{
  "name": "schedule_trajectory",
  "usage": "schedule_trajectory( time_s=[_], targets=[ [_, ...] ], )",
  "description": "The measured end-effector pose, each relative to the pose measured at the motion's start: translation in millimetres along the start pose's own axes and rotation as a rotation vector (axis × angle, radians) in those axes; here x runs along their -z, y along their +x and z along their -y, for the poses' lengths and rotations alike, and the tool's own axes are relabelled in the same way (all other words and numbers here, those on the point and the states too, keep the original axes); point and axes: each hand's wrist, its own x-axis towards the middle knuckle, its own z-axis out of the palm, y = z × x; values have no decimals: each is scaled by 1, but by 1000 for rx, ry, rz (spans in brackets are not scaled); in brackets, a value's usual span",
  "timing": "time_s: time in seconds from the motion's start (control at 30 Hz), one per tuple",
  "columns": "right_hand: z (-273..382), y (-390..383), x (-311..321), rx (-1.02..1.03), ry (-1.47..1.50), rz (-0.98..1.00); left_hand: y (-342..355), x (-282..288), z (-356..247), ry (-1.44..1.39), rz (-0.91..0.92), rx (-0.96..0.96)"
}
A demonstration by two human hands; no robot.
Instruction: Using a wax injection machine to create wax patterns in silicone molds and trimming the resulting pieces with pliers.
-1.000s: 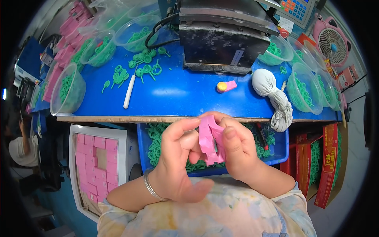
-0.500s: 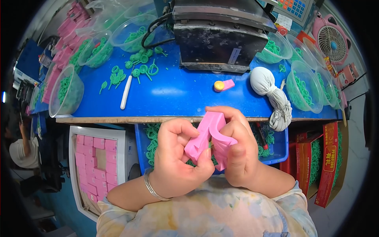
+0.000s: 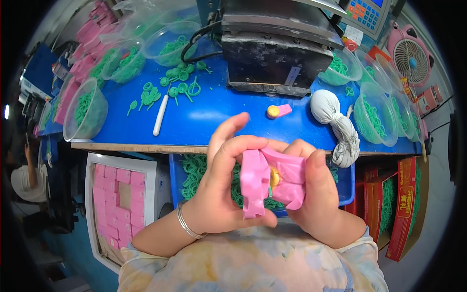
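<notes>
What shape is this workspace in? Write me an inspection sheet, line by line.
Surface: blue tabletop, wooden front edge.
Job's things: pink soft piece, spread apart, yellow and green visible inside.
Clutter: white-handled tool, loose green pieces, small pink-and-yellow piece, tied grey cloth bundle.
Hands: right hand grips the piece's right side; left hand curves around its left, exact grip unclear.
Cables: black cable looping beside the dark machine.
Surroundings: blue bin of green pieces below the tabletop's edge; pink fan far right.

The pink piece [image 3: 287,168] is showing yellow and green within, the tabletop [image 3: 209,124] is gleaming blue, and the shirt [image 3: 243,265] (blotched like watercolour) is mixing cream and blue.
</notes>
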Motion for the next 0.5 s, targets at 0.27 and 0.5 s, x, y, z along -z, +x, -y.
schedule_trajectory(
  time_s=[0.27, 0.5],
  targets=[
    [-16, -13, 6, 153, -771, 200, 19, 18, -16, -1387, -348, 629],
    [8, 26, 6, 520, -913, 222, 7, 4, -17, -1389, -315, 711]
  ],
)
